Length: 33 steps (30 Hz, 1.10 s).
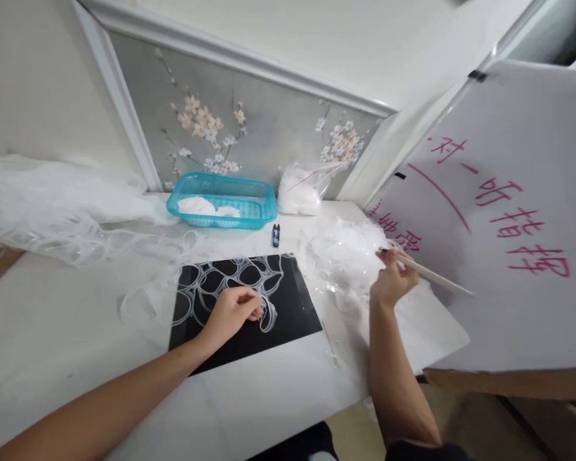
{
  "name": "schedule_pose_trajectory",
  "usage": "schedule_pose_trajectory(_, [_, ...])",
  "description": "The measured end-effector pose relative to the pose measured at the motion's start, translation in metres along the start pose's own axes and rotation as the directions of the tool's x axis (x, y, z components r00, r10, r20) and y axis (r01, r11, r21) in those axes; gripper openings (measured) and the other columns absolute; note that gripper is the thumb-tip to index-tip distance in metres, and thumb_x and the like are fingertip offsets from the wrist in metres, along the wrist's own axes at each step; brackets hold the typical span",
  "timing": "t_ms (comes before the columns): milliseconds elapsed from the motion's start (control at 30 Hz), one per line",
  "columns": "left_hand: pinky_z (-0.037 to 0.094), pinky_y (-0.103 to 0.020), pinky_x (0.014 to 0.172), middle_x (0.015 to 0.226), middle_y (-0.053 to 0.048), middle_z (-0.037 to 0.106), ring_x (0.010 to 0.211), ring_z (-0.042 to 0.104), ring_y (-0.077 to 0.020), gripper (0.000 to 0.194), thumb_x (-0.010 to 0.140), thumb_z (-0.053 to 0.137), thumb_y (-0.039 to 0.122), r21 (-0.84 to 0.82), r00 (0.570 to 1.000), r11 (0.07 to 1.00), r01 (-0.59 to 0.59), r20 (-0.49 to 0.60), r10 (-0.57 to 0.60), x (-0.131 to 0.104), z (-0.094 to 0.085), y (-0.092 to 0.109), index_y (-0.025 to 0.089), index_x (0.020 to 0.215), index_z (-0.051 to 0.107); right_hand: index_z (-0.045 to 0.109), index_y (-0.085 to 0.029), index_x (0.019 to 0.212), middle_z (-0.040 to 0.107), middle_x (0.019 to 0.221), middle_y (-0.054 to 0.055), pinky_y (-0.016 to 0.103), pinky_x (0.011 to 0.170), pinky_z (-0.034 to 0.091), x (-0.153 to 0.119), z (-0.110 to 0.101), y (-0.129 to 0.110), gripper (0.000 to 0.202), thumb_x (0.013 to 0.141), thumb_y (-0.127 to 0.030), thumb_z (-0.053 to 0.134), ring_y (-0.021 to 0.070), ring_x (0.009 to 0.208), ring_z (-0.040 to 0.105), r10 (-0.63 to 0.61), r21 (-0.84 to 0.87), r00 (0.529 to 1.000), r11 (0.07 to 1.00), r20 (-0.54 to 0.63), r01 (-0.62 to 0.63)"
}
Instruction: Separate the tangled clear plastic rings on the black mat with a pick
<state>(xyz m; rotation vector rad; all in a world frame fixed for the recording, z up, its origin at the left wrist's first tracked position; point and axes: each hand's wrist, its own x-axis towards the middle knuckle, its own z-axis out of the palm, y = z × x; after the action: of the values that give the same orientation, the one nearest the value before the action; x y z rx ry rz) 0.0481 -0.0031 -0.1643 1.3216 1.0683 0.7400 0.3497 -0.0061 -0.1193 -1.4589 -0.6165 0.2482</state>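
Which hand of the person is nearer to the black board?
Left. The left hand is over the black board; the right hand is beyond the board's right edge, holding a pale slender tool.

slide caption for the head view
Left hand over white loops on a black sheet, right hand holding a pale stick.

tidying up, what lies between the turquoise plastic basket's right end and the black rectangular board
Small blue, dark-tipped snips lie between basket and board, shown in the head view.
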Motion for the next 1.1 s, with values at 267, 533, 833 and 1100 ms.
schedule_pose_trajectory(267, [0.049, -0.023, 0.047, 0.069, 0.003, 0.06, 0.058, 0.059, -0.0143, 0.031, 0.077, 0.068, 0.043, 0.095, 0.961, 0.974, -0.208, -0.167, 0.221, -0.018, -0.013, 0.048, 0.021, 0.098, 0.062, 0.068, -0.017, 0.078, 0.072, 0.071, 0.008, 0.017, 0.037, 0.019, -0.097, 0.051, -0.047, 0.028, 0.068, -0.041, 0.077, 0.0185, 0.065, 0.069, 0.218, 0.129, 0.634, 0.881, 0.742, -0.455])
schedule_pose_trajectory(533, [0.056, -0.023, 0.064, 0.087, 0.001, 0.071, 0.074, 0.064, -0.0154, 0.012, 0.077, 0.074, 0.036, 0.274, 0.773, 0.846, -0.456, -0.35, 0.53, -0.089, -0.027, 0.161, 0.027, 0.085, 0.073, 0.066, -0.022, 0.074, 0.068, 0.062, 0.001, 0.015, 0.031, 0.012, -0.123, 0.041, -0.156, 0.026, 0.068, -0.044, 0.078, 0.012, 0.053, 0.065, -0.034, 0.283, 0.388, 0.743, 0.921, -0.606])
schedule_pose_trajectory(833, [0.052, -0.02, 0.049, 0.084, 0.004, 0.075, 0.07, 0.069, -0.0166, 0.012, 0.081, 0.071, 0.039, 0.48, 0.755, 0.784, -0.394, -0.316, 0.574, -0.101, -0.019, 0.161, 0.032, 0.09, 0.074, 0.066, -0.024, 0.074, 0.068, 0.062, 0.001, 0.016, 0.029, 0.011, -0.125, 0.061, -0.15, 0.02, 0.07, -0.041, 0.076, 0.0164, 0.057, 0.068, 0.011, 0.275, 0.395, 0.698, 0.919, -0.661])
schedule_pose_trajectory(1100, [0.057, -0.02, 0.063, 0.082, 0.006, 0.073, 0.069, 0.068, -0.0133, 0.016, 0.078, 0.075, 0.031, 0.451, 0.763, 0.78, -0.434, -0.276, 0.584, -0.093, -0.016, 0.16, 0.031, 0.094, 0.071, 0.067, -0.025, 0.082, 0.073, 0.07, 0.003, 0.014, 0.028, 0.013, -0.119, 0.058, -0.148, 0.023, 0.073, -0.045, 0.075, 0.0178, 0.064, 0.071, 0.06, 0.183, 0.282, 0.63, 0.958, -0.755])
